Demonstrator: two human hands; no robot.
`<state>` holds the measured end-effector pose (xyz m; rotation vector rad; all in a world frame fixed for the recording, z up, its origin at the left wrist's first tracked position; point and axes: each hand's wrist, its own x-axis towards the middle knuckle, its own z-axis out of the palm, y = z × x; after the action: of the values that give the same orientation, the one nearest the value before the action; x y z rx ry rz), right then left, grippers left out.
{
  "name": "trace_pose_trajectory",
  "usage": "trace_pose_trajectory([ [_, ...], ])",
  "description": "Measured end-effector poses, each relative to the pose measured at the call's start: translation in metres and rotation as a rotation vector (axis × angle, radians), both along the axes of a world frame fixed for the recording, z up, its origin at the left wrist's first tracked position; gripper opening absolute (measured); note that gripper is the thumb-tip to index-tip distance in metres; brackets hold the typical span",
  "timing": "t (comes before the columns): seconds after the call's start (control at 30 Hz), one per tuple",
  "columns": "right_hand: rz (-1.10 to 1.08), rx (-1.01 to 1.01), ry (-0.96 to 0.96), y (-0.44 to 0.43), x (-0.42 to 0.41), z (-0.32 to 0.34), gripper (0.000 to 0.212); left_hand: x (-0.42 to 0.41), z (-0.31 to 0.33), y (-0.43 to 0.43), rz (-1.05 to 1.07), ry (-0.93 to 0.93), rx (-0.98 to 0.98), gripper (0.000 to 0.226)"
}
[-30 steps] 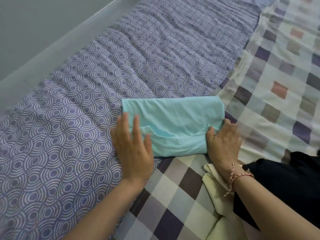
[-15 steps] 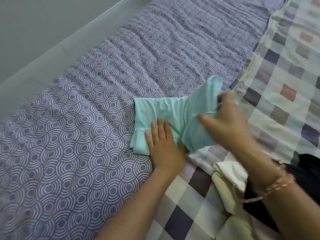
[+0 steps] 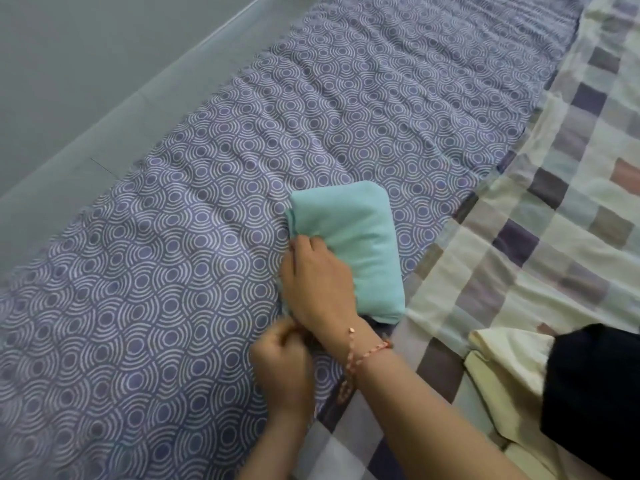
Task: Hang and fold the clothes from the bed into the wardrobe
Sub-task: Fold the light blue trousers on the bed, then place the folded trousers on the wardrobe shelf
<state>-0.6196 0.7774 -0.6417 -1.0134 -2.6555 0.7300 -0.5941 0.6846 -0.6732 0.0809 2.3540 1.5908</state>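
A light turquoise garment [image 3: 349, 244] lies folded into a small thick packet on the purple circle-patterned bedsheet [image 3: 194, 258]. My right hand [image 3: 317, 282], with a red cord bracelet on the wrist, rests on the packet's left edge, fingers curled around it. My left hand [image 3: 282, 372] sits just below it as a fist, pinching at the packet's near left corner; that corner is hidden under the right wrist.
A checked quilt [image 3: 554, 216] covers the right half of the bed. A pale yellow garment [image 3: 498, 362] and a black garment [image 3: 595, 393] lie at the lower right. A grey wall [image 3: 69, 81] runs along the bed's left side.
The right hand swung the garment's right half over to the left, making the wide fold a narrow packet. The left hand slid back from the cloth and closed into a fist.
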Motion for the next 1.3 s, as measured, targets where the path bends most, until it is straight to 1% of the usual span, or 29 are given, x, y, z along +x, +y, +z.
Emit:
trace_pose_trajectory([
  [0.03,-0.004,-0.092,0.062,0.004,0.005,0.000,0.010,-0.010,0.010,0.007,0.144,-0.010,0.023,0.028],
  [0.07,-0.007,-0.187,0.164,0.009,0.013,0.004,0.016,-0.018,0.022,0.015,0.234,-0.002,0.093,0.025],
  [0.1,-0.033,-0.210,0.289,0.016,0.021,0.011,0.020,-0.025,0.033,0.027,0.261,0.046,0.081,0.019],
  [0.13,-0.087,-0.139,0.382,0.024,0.029,0.015,0.023,-0.029,0.040,0.035,0.203,0.124,0.014,0.022],
  [0.17,-0.122,0.032,0.391,0.033,0.038,0.014,0.027,-0.030,0.043,0.047,0.082,0.230,-0.075,0.035],
  [0.2,-0.134,0.184,0.340,0.041,0.044,0.009,0.030,-0.027,0.043,0.057,-0.055,0.323,-0.125,0.046],
  [0.23,-0.110,0.278,0.255,0.045,0.049,0.001,0.035,-0.021,0.040,0.065,-0.171,0.399,-0.223,0.054],
  [0.27,-0.066,0.339,0.162,0.046,0.052,-0.009,0.040,-0.017,0.034,0.072,-0.243,0.413,-0.319,0.059],
  [0.3,-0.026,0.375,0.064,0.043,0.054,-0.020,0.046,-0.017,0.026,0.075,-0.268,0.384,-0.405,0.063],
  [0.37,0.023,0.412,-0.092,0.038,0.050,-0.033,0.051,-0.024,0.007,0.074,-0.251,0.358,-0.461,0.063],
  [0.47,0.041,0.449,-0.156,0.035,0.047,-0.045,0.052,-0.034,-0.015,0.065,-0.227,0.459,-0.386,0.053],
  [0.53,0.057,0.456,-0.182,0.036,0.048,-0.050,0.054,-0.034,-0.017,0.061,-0.234,0.420,-0.314,0.055],
  [0.57,0.066,0.449,-0.199,0.037,0.047,-0.052,0.055,-0.034,-0.014,0.062,-0.230,0.365,-0.317,0.060],
  [0.63,0.069,0.438,-0.215,0.041,0.044,-0.054,0.056,-0.039,-0.003,0.068,-0.209,0.213,-0.373,0.067],
  [0.7,0.061,0.413,-0.182,0.048,0.042,-0.054,0.054,-0.052,0.006,0.080,-0.179,0.060,-0.446,0.068],
  [0.77,0.070,0.355,-0.142,0.054,0.043,-0.054,0.053,-0.066,0.009,0.091,-0.234,-0.095,-0.513,0.076],
  [0.8,0.079,0.317,-0.127,0.055,0.047,-0.053,0.053,-0.069,0.008,0.092,-0.287,-0.166,-0.531,0.079],
  [0.83,0.088,0.264,-0.125,0.055,0.048,-0.052,0.053,-0.071,0.008,0.092,-0.339,-0.231,-0.520,0.077],
  [0.87,0.096,0.215,-0.112,0.056,0.050,-0.050,0.054,-0.071,0.009,0.090,-0.371,-0.297,-0.466,0.070],
  [0.93,0.115,0.080,-0.090,0.062,0.051,-0.040,0.057,-0.069,0.014,0.086,-0.343,-0.408,-0.248,0.049],
  [0.97,0.118,-0.022,-0.066,0.066,0.051,-0.034,0.054,-0.068,0.017,0.084,-0.321,-0.435,-0.161,0.037],
  [1.0,0.097,-0.152,-0.018,0.067,0.054,-0.023,0.050,-0.063,0.025,0.082,-0.316,-0.427,-0.121,0.031],
  [1.03,0.039,-0.269,0.065,0.066,0.066,-0.009,0.050,-0.054,0.033,0.078,-0.335,-0.378,-0.117,0.028],
  [1.1,-0.151,-0.502,0.256,0.061,0.090,0.015,0.052,-0.037,0.050,0.067,-0.328,-0.263,-0.110,0.026],
  [1.13,-0.234,-0.630,0.305,0.057,0.112,0.031,0.052,-0.021,0.066,0.056,-0.304,-0.237,-0.075,0.023],
  [1.2,-0.336,-0.961,0.327,0.050,0.153,0.062,0.048,0.006,0.097,0.031,-0.267,-0.310,0.038,0.013],
  [1.23,-0.340,-1.130,0.321,0.048,0.174,0.085,0.045,0.024,0.124,0.017,-0.262,-0.352,0.100,0.011],
  [1.3,-0.233,-1.415,0.268,0.038,0.205,0.117,0.048,0.052,0.166,-0.012,-0.271,-0.421,0.170,0.013],
])
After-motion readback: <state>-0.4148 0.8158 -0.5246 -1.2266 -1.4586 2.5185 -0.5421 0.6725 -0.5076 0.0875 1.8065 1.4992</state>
